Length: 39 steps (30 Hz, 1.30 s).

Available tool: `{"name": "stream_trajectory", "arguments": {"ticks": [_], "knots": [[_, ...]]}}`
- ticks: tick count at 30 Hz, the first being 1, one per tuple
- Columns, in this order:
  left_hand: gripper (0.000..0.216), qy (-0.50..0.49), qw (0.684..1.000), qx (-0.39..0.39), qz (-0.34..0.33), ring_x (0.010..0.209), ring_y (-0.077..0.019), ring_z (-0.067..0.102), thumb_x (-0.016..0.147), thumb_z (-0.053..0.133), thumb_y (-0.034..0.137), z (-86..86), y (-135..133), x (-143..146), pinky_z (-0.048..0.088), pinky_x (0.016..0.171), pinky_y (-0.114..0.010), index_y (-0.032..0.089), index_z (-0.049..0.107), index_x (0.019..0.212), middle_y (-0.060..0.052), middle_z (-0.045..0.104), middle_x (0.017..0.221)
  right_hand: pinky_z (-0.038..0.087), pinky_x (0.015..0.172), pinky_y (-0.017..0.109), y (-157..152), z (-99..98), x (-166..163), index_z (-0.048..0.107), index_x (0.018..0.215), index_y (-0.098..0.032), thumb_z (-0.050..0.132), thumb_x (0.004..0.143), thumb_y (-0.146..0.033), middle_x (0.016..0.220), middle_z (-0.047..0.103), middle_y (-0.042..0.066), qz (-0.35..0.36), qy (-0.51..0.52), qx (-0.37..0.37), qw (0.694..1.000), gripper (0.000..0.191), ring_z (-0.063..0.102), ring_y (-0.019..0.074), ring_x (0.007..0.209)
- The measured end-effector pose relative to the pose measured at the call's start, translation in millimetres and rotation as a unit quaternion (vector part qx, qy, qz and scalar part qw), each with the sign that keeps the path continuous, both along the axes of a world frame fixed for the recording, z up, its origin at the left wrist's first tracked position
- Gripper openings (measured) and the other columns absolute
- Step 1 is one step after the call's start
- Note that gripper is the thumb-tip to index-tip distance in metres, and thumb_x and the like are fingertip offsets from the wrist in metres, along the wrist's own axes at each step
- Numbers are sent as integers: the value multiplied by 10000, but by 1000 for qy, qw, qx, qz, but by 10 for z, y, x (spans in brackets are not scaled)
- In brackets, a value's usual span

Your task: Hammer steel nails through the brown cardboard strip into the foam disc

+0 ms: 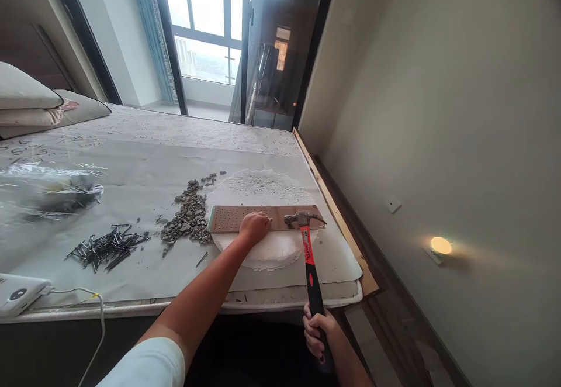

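Note:
My right hand (pixel 319 333) is wrapped round the black lower grip of a claw hammer (pixel 309 258), whose upper handle is red. The hammer's metal head is over the right part of a brown wooden board (pixel 225 218) dotted with small holes. On that board rests my left hand (pixel 255 227), its fingers curled closed; whatever they may pinch is hidden. Beneath the board lies a round, white slab (pixel 276 252) with a rough, pitted upper area. A single nail (pixel 201 259) lies left of the slab.
Grey rubble (pixel 188 214) is heaped beside the slab, with a pile of dark nails (pixel 107 246) farther left. A clear plastic bag (pixel 56 191), a white device with a cable (pixel 24 294) and a grey sheet (pixel 144 182) cover the bed. A wooden rail (pixel 328 197) edges the right side.

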State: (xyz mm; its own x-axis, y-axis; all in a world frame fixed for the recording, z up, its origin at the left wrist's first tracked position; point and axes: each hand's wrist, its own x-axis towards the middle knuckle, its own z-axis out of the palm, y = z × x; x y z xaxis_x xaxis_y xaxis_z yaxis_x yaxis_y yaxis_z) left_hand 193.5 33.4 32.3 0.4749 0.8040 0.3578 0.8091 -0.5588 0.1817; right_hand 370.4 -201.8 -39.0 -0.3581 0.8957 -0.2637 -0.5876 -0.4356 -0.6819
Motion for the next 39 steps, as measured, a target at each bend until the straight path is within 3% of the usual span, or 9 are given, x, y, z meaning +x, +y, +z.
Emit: {"name": "stream_trajectory", "arguments": {"ticks": [9, 14, 17, 19, 21, 26, 32, 36, 39], "knots": [[353, -85, 995, -54, 16, 598, -136, 485, 771, 470, 432, 62, 14, -60, 320, 563, -250, 175, 519, 535, -36, 560, 614, 247, 229, 161, -29, 447, -54, 392, 679, -215, 456, 566, -221, 419, 349, -121, -42, -150, -34, 987, 130, 241, 40, 263], [388, -267, 962, -58, 0, 542, -101, 398, 786, 435, 468, 265, -105, -281, 315, 539, -226, 188, 383, 523, 5, 456, 552, 243, 231, 168, -95, 1003, 48, 399, 675, -215, 467, 581, -223, 408, 342, -120, -27, -283, -35, 958, 117, 257, 43, 266], [399, -362, 930, -45, 41, 535, -101, 371, 818, 369, 484, 351, -243, -522, 322, 539, -227, 198, 343, 540, 13, 418, 544, 247, 249, 176, -143, 1357, 57, 412, 671, -214, 445, 636, -190, 401, 345, -113, -22, -354, 9, 935, 53, 263, 46, 270], [400, -393, 915, -30, 79, 529, -101, 349, 826, 351, 479, 361, -318, -688, 317, 539, -230, 204, 309, 539, 20, 384, 533, 234, 250, 179, -136, 1482, -2, 418, 678, -217, 434, 644, -176, 391, 325, -117, -31, -378, 27, 925, 55, 255, 48, 264], [404, -399, 910, -14, 113, 525, -101, 329, 830, 345, 464, 349, -364, -832, 309, 541, -230, 205, 275, 528, 27, 348, 521, 223, 247, 180, -94, 1479, -97, 416, 670, -217, 426, 629, -165, 387, 310, -120, -29, -391, 24, 920, 67, 252, 49, 254], [407, -361, 917, 23, 169, 530, -98, 331, 830, 351, 446, 341, -390, -1103, 300, 563, -226, 198, 266, 518, 26, 346, 517, 206, 227, 181, 25, 1240, -256, 357, 576, -222, 412, 567, -145, 329, 287, -120, 40, -423, -24, 905, 95, 275, 64, 220], [374, -330, 903, 23, 274, 543, -115, 395, 855, 277, 408, 261, -340, -1583, 286, 531, -228, 202, 315, 545, 3, 422, 536, 253, 225, 182, -6, 1260, -156, 414, 688, -217, 482, 575, -215, 416, 346, -120, -18, -291, 10, 957, 132, 265, 49, 260], [302, -165, 933, -118, 298, 602, -153, 499, 791, 402, 389, 57, -329, -1929, 307, 529, -231, 189, 467, 574, -45, 551, 609, 241, 227, 175, 7, 1107, -43, 381, 669, -220, 520, 556, -258, 406, 343, -128, 5, -191, 11, 981, 183, 205, 30, 254], [267, -18, 926, -270, 264, 655, -185, 553, 674, 556, 395, -122, -374, -2038, 358, 568, -233, 176, 520, 526, -72, 593, 625, 215, 241, 158, 69, 848, 40, 364, 670, -222, 539, 558, -255, 398, 323, -134, 27, -135, -11, 990, 209, 175, 24, 266]]}}
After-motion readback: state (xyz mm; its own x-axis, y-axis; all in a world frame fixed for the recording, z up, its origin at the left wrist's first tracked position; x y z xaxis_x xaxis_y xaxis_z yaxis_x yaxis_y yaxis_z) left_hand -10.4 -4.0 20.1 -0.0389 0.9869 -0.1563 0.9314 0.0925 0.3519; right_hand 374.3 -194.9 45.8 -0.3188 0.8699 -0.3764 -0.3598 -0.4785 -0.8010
